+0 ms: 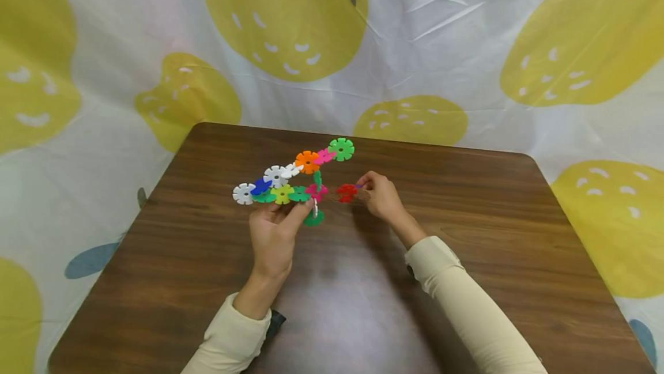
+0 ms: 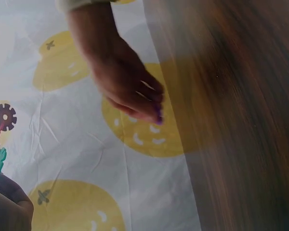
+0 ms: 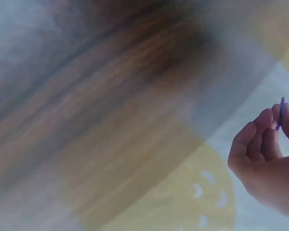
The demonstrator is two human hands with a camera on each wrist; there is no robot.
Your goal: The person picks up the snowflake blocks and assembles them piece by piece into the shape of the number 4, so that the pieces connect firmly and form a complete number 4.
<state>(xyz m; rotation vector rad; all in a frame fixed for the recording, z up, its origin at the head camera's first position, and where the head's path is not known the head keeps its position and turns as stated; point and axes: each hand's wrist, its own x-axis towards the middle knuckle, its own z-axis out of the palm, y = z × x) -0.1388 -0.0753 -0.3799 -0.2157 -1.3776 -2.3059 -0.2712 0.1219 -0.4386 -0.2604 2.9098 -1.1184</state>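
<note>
The left hand point(image 1: 272, 233) holds up a flat assembly of interlocking snowflake discs point(image 1: 290, 181), its fingers point(image 1: 302, 214) curled round the lower stem where a dark green disc point(image 1: 313, 218) hangs, just under a pink disc point(image 1: 316, 191). The chain runs up and away from those fingers: white, blue, green and yellow discs to their left, then orange, pink and a bright green disc point(image 1: 341, 149) at the far tip.

The right hand point(image 1: 381, 195) pinches a small piece between thumb and fingertips, just to the right of the assembly and a little apart from it. From the head view it reads as a red disc point(image 1: 346, 192); both wrist views show a thin purple edge point(image 3: 281, 113) in the pinch, so there may be a purple disc too, or the colours differ by view. I cannot tell which.

To join well, I judge the loose disc should be turned edge-on so one of its slots faces a slot on the pink disc, the two planes crossing at right angles, then pushed straight in. The left fingers should brace close to that joint, since the long chain could flex or shed a piece if pressed off-axis.

No brand, label or writing can be read anywhere; the cloth point(image 1: 467, 45) behind the tabletop point(image 1: 467, 282) carries only yellow fruit shapes.
</note>
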